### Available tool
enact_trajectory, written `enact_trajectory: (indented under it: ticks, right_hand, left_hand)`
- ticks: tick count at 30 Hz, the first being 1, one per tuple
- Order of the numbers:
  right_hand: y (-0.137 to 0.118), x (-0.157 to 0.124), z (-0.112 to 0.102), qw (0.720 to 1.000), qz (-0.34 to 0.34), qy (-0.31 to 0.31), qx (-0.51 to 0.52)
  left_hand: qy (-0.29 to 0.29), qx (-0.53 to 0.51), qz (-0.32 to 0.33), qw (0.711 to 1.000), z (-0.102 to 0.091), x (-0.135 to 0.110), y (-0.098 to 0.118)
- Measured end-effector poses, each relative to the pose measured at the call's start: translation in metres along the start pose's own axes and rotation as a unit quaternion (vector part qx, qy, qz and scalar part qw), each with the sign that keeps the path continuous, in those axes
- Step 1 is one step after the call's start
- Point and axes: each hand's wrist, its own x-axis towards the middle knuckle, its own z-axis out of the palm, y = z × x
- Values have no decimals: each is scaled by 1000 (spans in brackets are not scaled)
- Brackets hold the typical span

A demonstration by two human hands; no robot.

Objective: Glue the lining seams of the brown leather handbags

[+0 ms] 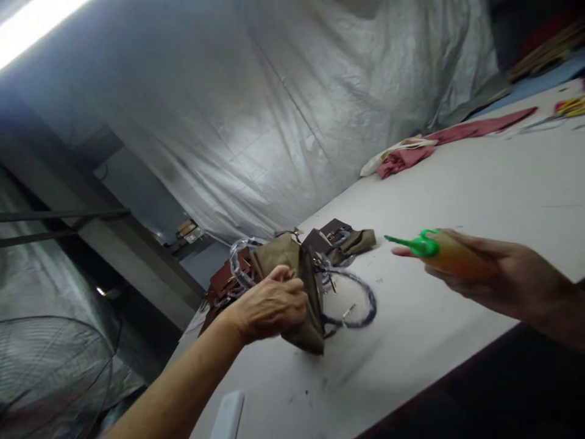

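While the olive-brown bag point(280, 251) sits tilted on the pale table point(503, 164), the left hand point(274, 305) lies across its front, arm reaching up from the lower left, knuckles outward and fingers bent inward; whether they pinch the fabric I cannot tell, since the fingertips are hidden; a plastic-wrapped handle point(371, 305) loops out on the bag's right side. Held well apart to the right, above the tabletop, the right hand point(512, 274) is wrapped firmly round an orange-tinted bottle point(461, 256), forearm coming in from the right edge; the bottle lies almost level, its green nozzle point(423, 245) aimed left towards the bag, one finger stretched out past the cap. Behind the bag are reddish-brown bags point(228, 275) and dark brown pieces point(315, 242); farther off, pink cloth point(406, 161) lies near a hanging silvery sheet point(297, 110); a wire fan guard point(55, 366) shows at lower left.
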Motion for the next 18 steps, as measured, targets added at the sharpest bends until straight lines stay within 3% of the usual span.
enact_trajectory:
  ticks: [3,7,12,15,18]
  right_hand:
    - [-3,18,31,995,-23,-94,1]
    - [11,43,42,988,-1,-153,-24]
    - [33,39,18,991,26,-131,-21]
    - [45,27,-4,991,24,-131,28]
    - [60,19,-21,988,69,-136,29]
  left_hand:
    - [39,20,1,999,14,-10,11]
    - [106,4,17,994,31,-12,25]
    - [123,-9,-34,992,47,-11,38]
    - [155,0,-31,987,60,-13,39]
    - [165,-2,-30,986,70,-12,38]
